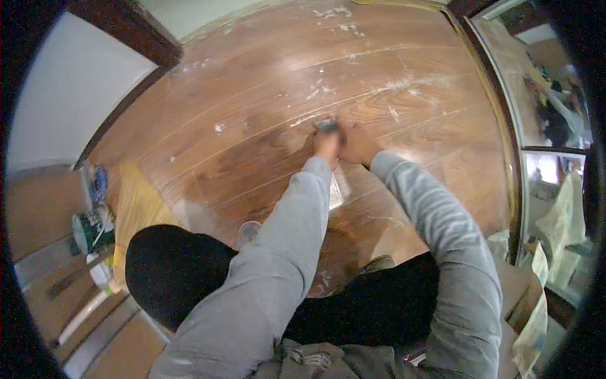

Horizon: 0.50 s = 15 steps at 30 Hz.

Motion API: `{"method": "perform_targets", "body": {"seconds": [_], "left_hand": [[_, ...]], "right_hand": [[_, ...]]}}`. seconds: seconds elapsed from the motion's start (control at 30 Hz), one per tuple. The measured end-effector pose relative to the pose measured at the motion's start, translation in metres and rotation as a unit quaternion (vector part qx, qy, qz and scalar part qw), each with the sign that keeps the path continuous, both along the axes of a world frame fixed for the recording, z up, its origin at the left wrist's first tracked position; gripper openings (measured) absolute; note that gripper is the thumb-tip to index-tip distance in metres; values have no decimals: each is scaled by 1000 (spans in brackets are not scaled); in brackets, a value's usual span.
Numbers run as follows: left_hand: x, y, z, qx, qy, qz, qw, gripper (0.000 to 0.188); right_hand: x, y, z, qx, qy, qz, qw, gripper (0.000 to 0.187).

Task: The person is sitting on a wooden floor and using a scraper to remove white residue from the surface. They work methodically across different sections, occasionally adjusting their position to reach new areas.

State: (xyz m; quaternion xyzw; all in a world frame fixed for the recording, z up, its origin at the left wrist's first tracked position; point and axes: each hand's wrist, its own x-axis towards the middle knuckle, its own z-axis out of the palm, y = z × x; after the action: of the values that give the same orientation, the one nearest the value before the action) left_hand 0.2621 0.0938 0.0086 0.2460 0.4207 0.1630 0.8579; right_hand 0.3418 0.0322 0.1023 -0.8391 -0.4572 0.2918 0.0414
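Note:
Both arms, in grey sleeves, reach forward over a brown wood-plank floor marked with white smears and specks. My left hand is closed around a small dark tool, blurred, with a flat greyish end close to the floor. Right beside it, my right hand has its fingers curled in; whether it also grips the tool is hidden. A pale flat rectangular thing lies on the floor nearer to me, partly covered by my left forearm.
My black-clad knees bend at both sides. At the left stand a white panel with a dark frame and a shelf-like rack with blue and green items. A mirror-like framed panel runs along the right; pale cloth or plastic hangs there.

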Motion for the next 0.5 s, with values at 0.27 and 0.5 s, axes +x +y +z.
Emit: {"method": "perform_targets", "body": {"seconds": [0.27, 0.5], "left_hand": [[18, -4, -3, 255, 206, -117, 937, 40], [42, -9, -2, 218, 216, 90, 947, 26]], "right_hand": [[-44, -17, -47, -40, -119, -213, 969, 69], [18, -15, -106, -82, -180, -285, 938, 64]]}}
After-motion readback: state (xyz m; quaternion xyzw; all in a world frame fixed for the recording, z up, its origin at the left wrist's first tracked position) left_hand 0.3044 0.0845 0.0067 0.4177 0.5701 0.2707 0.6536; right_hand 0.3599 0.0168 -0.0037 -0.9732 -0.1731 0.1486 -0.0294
